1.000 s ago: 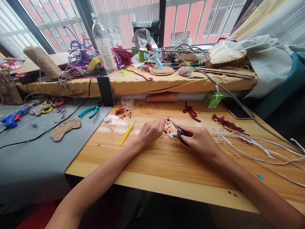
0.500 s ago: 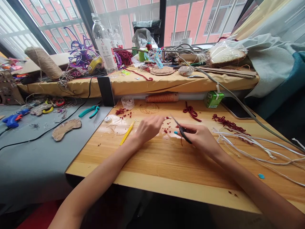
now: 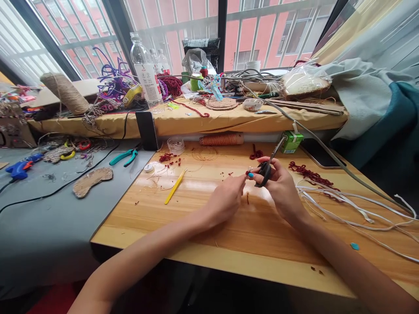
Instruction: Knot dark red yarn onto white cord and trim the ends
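My right hand (image 3: 282, 189) is closed around black-handled scissors (image 3: 266, 172), whose blades point up and away from me. Its thumb, with a blue nail, meets the fingertips of my left hand (image 3: 227, 198) over the wooden table (image 3: 203, 235). Between those fingertips shows a small dark red piece of yarn (image 3: 248, 172) with a whitish end; much of it is covered by fingers. My left hand is pinched shut there, its palm turned down. Several red scraps (image 3: 226, 174) lie just beyond it, and yellow tweezers (image 3: 175, 187) rest to its left.
Dark red cord (image 3: 314, 176) and white cords (image 3: 353, 205) lie on the right, near a phone (image 3: 322, 153) and green carton (image 3: 292, 142). A clear round container (image 3: 176, 145) and an orange thread spool (image 3: 221, 139) stand behind. Teal pliers (image 3: 124, 157) lie on the grey surface.
Both hands have come together, my left moving right and nearer me. The scissors have swung from pointing left to pointing up, away from the red piece.
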Demonstrator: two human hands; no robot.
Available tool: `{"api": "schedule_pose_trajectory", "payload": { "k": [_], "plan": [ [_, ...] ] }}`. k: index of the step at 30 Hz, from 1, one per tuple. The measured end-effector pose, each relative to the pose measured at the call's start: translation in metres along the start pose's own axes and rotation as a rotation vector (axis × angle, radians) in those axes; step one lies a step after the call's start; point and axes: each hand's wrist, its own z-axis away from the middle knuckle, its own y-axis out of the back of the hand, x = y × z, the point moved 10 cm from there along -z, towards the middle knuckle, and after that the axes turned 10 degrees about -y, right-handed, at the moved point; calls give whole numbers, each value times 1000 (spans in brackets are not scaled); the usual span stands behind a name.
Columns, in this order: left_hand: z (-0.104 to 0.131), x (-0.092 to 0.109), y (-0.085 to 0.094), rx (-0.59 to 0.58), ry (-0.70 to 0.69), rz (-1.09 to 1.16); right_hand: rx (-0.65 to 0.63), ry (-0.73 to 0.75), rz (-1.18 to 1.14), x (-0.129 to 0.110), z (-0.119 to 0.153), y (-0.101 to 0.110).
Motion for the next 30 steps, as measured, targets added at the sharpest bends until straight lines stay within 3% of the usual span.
{"api": "schedule_pose_trajectory", "payload": {
  "k": [5,7,10,12,15,18,20,23,25,27,28,30],
  "plan": [
    [3,-2,-9,-68,30,41,-55,24,130,-5,1,-5],
    [5,9,-19,-137,-44,-10,25,36,91,-10,-2,7],
    [11,27,-42,-332,-239,-111,220,42,-13,-16,-7,38],
    [15,29,-54,-449,-329,-144,309,41,-6,-17,-11,53],
    [11,1,-53,-487,-271,-209,285,17,58,-9,-18,54],
    [8,-43,-35,-460,-114,-334,200,-15,83,4,-22,44],
    [9,-70,-14,-430,-11,-426,183,-30,88,10,-22,42],
    [10,-101,36,-393,54,-579,192,-48,107,16,-23,40],
    [4,-120,101,-140,112,-707,184,-58,137,20,-24,38],
    [14,-153,181,221,343,-802,162,-69,165,25,-25,35],
    [24,-174,212,354,482,-799,153,-74,173,27,-26,35],
    [43,-221,246,454,729,-699,150,-85,176,30,-27,35]
  ]
}}
